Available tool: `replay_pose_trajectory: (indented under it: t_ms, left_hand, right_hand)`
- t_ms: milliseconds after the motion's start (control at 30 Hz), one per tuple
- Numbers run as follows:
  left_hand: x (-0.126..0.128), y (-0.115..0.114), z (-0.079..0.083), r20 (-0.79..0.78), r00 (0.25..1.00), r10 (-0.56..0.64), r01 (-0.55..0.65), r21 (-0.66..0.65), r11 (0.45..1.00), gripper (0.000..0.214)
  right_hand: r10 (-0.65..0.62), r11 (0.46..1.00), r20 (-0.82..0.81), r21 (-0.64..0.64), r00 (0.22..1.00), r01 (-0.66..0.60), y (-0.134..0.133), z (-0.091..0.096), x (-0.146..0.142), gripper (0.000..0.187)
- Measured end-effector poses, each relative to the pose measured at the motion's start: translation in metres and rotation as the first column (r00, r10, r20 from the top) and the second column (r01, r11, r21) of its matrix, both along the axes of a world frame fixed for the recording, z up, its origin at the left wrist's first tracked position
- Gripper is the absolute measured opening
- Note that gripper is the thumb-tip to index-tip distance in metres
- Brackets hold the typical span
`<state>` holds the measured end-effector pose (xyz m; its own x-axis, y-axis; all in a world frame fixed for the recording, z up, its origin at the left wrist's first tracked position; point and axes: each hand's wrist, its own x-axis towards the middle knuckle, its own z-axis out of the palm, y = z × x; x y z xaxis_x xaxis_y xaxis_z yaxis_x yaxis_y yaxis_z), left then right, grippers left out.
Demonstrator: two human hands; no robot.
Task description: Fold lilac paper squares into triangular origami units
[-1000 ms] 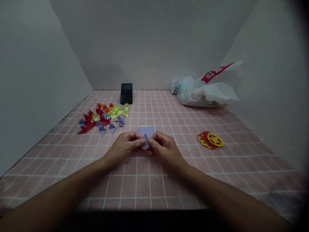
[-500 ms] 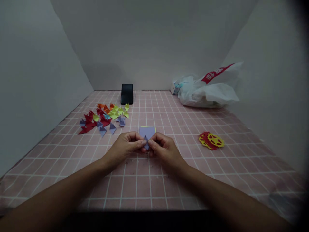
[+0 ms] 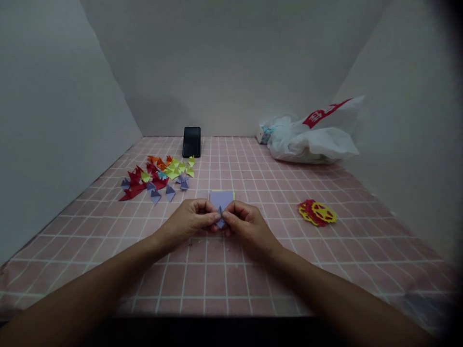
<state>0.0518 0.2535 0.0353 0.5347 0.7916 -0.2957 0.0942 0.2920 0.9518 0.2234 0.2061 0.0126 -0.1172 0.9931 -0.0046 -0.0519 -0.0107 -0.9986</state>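
Between my two hands is a small folded purple paper (image 3: 220, 221), its narrow tip pointing up. My left hand (image 3: 195, 216) pinches its left side between thumb and fingers. On the other side, the thumb and fingers of my right hand (image 3: 244, 220) are closed on the same paper. Parts of it are hidden behind the fingertips. Just beyond the hands lies a stack of square paper sheets (image 3: 222, 197), purple on top with a yellow edge showing.
Several folded paper pieces (image 3: 155, 176) in red, orange, yellow, blue and purple stand at the left. A black phone (image 3: 191, 142) leans near the back wall. White plastic bag (image 3: 313, 140) and small box (image 3: 263, 134) sit back right; red and yellow cut-out discs (image 3: 318, 212) lie right.
The whole view has shifted very slightly. Both hands stay on the folded purple paper with almost the same grip, and the other things have not moved.
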Motion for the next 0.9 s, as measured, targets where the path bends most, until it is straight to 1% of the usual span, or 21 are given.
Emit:
replay_pose_trajectory:
  t_ms: [133, 267, 333, 467, 600, 700, 900]
  left_hand:
    - [-0.002, 0.0013, -0.0046, 0.015, 0.999, -0.039, 0.039, -0.009, 0.999, 0.021]
    - [-0.0015, 0.0011, -0.0064, 0.005, 0.999, -0.044, 0.043, 0.03, 0.999, 0.02]
    - [-0.001, 0.0012, -0.0064, 0.01, 0.999, -0.038, 0.037, 0.012, 0.999, 0.02]
    - [-0.0018, 0.0031, -0.005, 0.029, 0.998, -0.06, 0.061, -0.055, 0.997, 0.022]
    - [-0.0042, 0.0054, -0.0036, 0.022, 0.994, -0.111, 0.112, -0.058, 0.992, 0.023]
    - [-0.0053, 0.0055, -0.003, 0.001, 0.99, -0.142, 0.142, -0.029, 0.989, 0.024]
    - [-0.0054, 0.0037, 0.0011, -0.061, 0.98, -0.189, 0.191, 0.028, 0.981, 0.025]
  right_hand:
    - [0.019, 1.0, -0.035, -0.018, 0.999, -0.019, -0.0002, -0.0023, 0.0, 0.025]
    - [-0.007, 1.0, 0.009, -0.001, 1.0, 0.007, -0.0008, -0.0014, -0.0011, 0.024]
    - [-0.003, 1.0, 0.013, 0.004, 1.0, 0.003, -0.0004, -0.0004, -0.0011, 0.024]
    - [0.049, 0.999, -0.069, -0.008, 0.996, -0.05, 0.0007, 0.0012, 0.0002, 0.024]
    - [0.101, 0.994, -0.122, -0.036, 0.987, -0.106, 0.0009, 0.0015, 0.0015, 0.024]
    - [0.101, 0.993, -0.094, -0.048, 0.99, -0.106, -0.0005, 0.0017, 0.0008, 0.024]
    - [0.052, 0.998, 0.044, -0.029, 0.998, -0.051, -0.0054, 0.0026, -0.0012, 0.023]
